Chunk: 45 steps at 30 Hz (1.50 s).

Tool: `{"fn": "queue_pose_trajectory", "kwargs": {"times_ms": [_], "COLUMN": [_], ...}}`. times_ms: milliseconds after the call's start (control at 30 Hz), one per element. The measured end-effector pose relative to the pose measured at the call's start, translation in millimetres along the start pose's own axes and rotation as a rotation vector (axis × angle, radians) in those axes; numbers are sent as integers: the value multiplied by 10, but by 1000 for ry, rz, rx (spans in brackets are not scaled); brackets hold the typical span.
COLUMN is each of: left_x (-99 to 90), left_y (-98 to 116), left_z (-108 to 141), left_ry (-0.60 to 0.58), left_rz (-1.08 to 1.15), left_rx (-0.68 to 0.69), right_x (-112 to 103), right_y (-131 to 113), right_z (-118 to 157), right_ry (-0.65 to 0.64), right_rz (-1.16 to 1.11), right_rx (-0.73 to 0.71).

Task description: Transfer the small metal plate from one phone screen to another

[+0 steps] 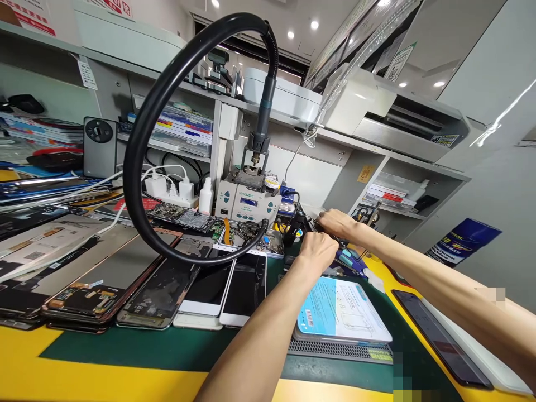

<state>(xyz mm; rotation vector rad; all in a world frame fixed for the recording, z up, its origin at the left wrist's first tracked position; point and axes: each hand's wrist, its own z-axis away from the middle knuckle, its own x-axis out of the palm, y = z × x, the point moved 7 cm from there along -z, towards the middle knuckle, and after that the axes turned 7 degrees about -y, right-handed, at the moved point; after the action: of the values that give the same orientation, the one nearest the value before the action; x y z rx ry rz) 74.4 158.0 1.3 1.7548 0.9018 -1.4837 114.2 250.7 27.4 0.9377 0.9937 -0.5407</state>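
Both arms reach out to the back right of the bench. My left hand (320, 249) is closed, its knuckles up, and its fingers hide whatever they may hold. Just behind it my right hand (340, 223) is also curled closed over a cluster of dark items, and I cannot make out what it grips. A black object (296, 223) stands left of the hands. Tools with teal and purple parts (349, 259) lie under and right of them. Below my left hand a blue and white boxed package (340, 310) rests on a dark perforated plate (341, 350).
A hot air station (247, 201) stands at the back, its thick black hose (136, 151) looping high over the bench. Disassembled phones (154, 290) and white phones (243, 287) lie left. At right are a dark phone (441, 338) and a blue spray can (463, 241).
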Motion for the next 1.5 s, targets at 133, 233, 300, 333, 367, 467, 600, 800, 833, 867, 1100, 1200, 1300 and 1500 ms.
{"fn": "queue_pose_trajectory", "kwargs": {"times_ms": [133, 233, 300, 333, 367, 467, 600, 800, 833, 867, 1100, 1200, 1300, 1500], "left_x": [15, 19, 10, 2, -8, -45, -127, -352, -380, -401, -310, -225, -130, 162], "left_y": [7, 2, -4, -7, -9, -4, 42, 360, 456, 555, 1167, 1252, 1106, 763], "left_z": [-2, -8, -10, -9, -6, 11, 59, 283, 343, 407, 978, 1342, 1652, 1812], "left_ry": [34, 68, 91, 103, 116, 160, 231, 327, 333, 339, 359, 390, 449, 496], "left_rz": [-12, -29, -44, -53, -63, -93, -129, -182, -187, -188, 21, 260, 597, 1262], "left_rx": [3, -2, -5, -7, -8, -6, 8, 95, 124, 148, 221, 186, -12, -366], "right_x": [5, 22, 33, 35, 34, 5, -29, 362, 460, 555, 938, 924, 861, 963], "right_y": [19, 55, 92, 116, 145, 275, 580, 766, 707, 627, 258, 261, 247, -363], "right_z": [45, 53, 54, 57, 66, 144, 476, 1400, 1537, 1654, 2005, 2051, 2133, 2424], "right_ry": [16, 33, 46, 55, 65, 119, 263, 343, 324, 298, 256, 275, 332, 529], "right_rz": [19, 1, -39, -69, -107, -269, -578, -1195, -1299, -1398, -1833, -1910, -1940, -1980], "right_rx": [3, 17, 33, 44, 55, 110, 236, 310, 280, 241, 124, 76, 53, 174]}}
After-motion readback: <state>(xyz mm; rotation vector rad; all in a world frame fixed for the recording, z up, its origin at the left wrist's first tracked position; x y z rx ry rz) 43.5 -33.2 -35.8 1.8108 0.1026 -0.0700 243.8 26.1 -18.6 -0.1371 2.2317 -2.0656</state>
